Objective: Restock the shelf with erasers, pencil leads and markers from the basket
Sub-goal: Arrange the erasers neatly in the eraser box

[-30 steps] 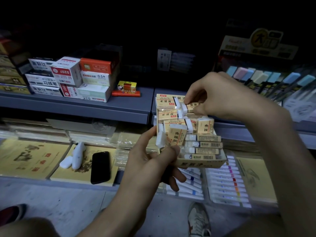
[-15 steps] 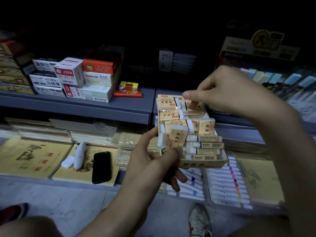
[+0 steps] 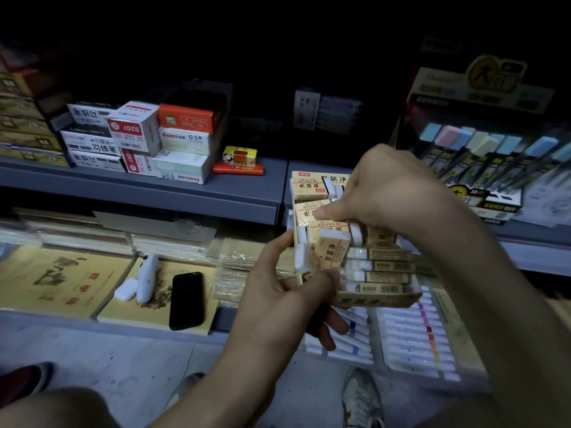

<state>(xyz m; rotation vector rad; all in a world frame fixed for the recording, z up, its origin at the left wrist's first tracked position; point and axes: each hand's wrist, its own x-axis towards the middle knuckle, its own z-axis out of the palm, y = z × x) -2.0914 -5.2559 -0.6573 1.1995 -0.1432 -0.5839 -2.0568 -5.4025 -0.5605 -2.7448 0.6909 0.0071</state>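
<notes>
- Step: erasers. Judged to be packing and straightening stock in the box, which is not yet set on the shelf.
- Box [image 3: 377,299]: open tan carton held up in front of the shelf [image 3: 185,193] lip, tilted toward the camera. Can't tell if its far end rests on the shelf.
- Erasers [image 3: 380,267]: near rows lie flat and neat, middle rows are jumbled. One loose eraser [image 3: 332,251] sits tilted on top, near the left wall.
- Left hand [image 3: 278,295]: grips the box's near-left corner, thumb over the front edge, fingers under the base.
- Right hand [image 3: 389,186]: reaches down into the middle rows. Its fingers are curled and the thumb presses an eraser sleeve, so it looks like it pinches erasers. Can't tell exactly how many.
- Leads rack [image 3: 482,156]: on the shelf just right of the box, partly behind the right hand.
- Markers [image 3: 411,341]: in trays on the low tier, below the box.
- Basket: not in view.
- Phone [image 3: 187,299]: on the low tier to the left, well apart from the hands.
- Next, as a judgement: seat the tilted eraser and level the rows, then slide the box onto the bare shelf spot left of the leads rack.
- Needs: the box kept level and the left-hand grip firm, since the loose top erasers could spill forward.
</notes>
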